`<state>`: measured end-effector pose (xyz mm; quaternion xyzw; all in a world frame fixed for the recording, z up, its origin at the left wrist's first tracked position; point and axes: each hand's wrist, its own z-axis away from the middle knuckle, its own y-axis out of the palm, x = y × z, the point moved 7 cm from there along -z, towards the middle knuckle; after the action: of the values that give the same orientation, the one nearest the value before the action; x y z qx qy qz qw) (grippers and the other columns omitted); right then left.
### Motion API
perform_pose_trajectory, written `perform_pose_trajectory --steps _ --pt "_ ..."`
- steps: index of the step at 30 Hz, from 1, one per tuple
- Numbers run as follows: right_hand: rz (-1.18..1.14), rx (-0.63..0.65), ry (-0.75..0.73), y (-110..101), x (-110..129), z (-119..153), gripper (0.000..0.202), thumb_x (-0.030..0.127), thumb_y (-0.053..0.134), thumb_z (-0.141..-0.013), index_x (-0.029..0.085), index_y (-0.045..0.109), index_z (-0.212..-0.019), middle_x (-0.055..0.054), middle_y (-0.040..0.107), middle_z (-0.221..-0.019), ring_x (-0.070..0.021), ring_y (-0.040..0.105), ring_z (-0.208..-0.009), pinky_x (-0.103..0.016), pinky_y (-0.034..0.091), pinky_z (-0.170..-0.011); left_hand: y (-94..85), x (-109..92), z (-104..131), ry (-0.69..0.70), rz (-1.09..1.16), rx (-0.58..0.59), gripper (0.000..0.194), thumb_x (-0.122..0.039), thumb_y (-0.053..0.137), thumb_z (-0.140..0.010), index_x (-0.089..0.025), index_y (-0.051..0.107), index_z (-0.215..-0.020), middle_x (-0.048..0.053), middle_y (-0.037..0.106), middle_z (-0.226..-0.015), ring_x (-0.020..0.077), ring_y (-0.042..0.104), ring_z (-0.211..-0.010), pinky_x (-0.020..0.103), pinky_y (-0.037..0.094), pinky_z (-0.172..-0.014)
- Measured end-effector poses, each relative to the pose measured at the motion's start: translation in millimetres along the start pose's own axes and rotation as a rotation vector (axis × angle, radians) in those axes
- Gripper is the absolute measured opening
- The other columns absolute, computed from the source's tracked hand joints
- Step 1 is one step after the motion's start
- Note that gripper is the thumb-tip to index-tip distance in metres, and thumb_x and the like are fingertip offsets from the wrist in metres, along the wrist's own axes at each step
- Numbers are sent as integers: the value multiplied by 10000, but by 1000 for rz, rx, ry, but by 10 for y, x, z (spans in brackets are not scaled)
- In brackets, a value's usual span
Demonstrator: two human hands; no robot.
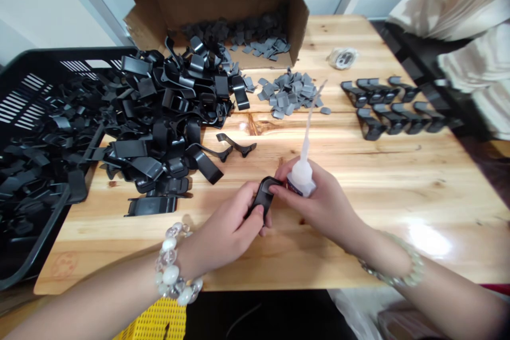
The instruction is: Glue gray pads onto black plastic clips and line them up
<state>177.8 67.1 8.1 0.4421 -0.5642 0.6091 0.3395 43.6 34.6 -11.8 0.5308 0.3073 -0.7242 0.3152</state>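
My left hand pinches a curved black plastic clip low over the front of the table. In my right hand is a small white glue bottle with a long thin nozzle pointing up and away. The right thumb presses on the upper end of the clip, where a grey patch shows. Beyond the hands lies a heap of small grey pads. To the left is a large pile of similar black clips.
A black crate full of black parts stands at the left. An open cardboard box holding grey pads is at the back. Two rows of black clips and a roll of clear tape lie to the right on the wooden table.
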Motion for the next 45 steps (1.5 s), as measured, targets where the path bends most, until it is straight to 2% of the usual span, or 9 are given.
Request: perform_pose_trajectory --steps 4,11,16,22,26,31,37,41,45 --pt "-1 -2 1 -3 -4 -4 140 230 669 -770 197 537 -802 -14 634 -770 -153 589 -705 -292 480 -608 -3 23 -10 -10 35 0 136 -254 353 -986 -208 442 -1078 19 612 -875 143 599 -748 329 483 -751" --pt "-75 49 20 42 -26 -2 159 245 682 -757 194 539 -808 -13 635 -763 -148 587 -687 -282 482 -591 12 83 -57 -88 337 38 101 -245 388 -968 -184 445 -1024 3 609 -804 128 610 -672 308 496 -701" --pt "-126 80 50 59 -25 1 161 242 673 -765 192 530 -818 -15 639 -778 -137 589 -677 -272 484 -598 11 89 -51 -107 397 57 110 -236 400 -964 -190 462 -1044 -4 627 -794 113 594 -638 286 481 -684" --pt "-272 169 68 112 30 24 133 216 629 -805 204 497 -819 -4 646 -772 -81 535 -495 -227 445 -462 -8 96 -48 -118 409 42 170 -343 410 -972 -189 478 -999 5 651 -767 128 634 -618 295 506 -689" --pt "-230 147 75 93 37 28 136 199 652 -778 189 520 -807 -13 652 -809 -75 537 -511 -227 460 -478 -10 127 -59 -138 437 32 202 -385 418 -969 -193 482 -981 -1 659 -729 128 642 -579 282 514 -644" --pt "-264 196 31 125 95 43 106 191 611 -812 209 506 -808 -3 657 -768 -97 581 -524 -231 484 -476 -11 118 -71 -157 459 16 196 -377 414 -972 -188 465 -990 -6 639 -718 125 634 -572 285 512 -628" --pt "-92 153 -42 103 81 44 89 205 640 -790 202 558 -826 -20 657 -803 -162 636 -746 -289 525 -650 -84 111 -64 -154 339 -88 151 -322 482 -942 -220 444 -1048 -2 620 -858 128 623 -725 274 483 -677" --pt "-45 151 -27 112 41 42 81 208 639 -787 195 566 -820 -10 631 -768 -152 606 -720 -298 507 -670 -121 101 -65 -100 248 -119 84 -266 500 -926 -214 481 -989 8 593 -911 148 570 -883 260 434 -709" --pt "-133 176 19 133 27 32 117 217 657 -774 193 555 -825 -17 632 -792 -150 602 -729 -294 501 -666 -153 115 -80 -104 229 -151 64 -242 506 -910 -202 487 -956 -11 569 -830 128 527 -775 246 397 -653"
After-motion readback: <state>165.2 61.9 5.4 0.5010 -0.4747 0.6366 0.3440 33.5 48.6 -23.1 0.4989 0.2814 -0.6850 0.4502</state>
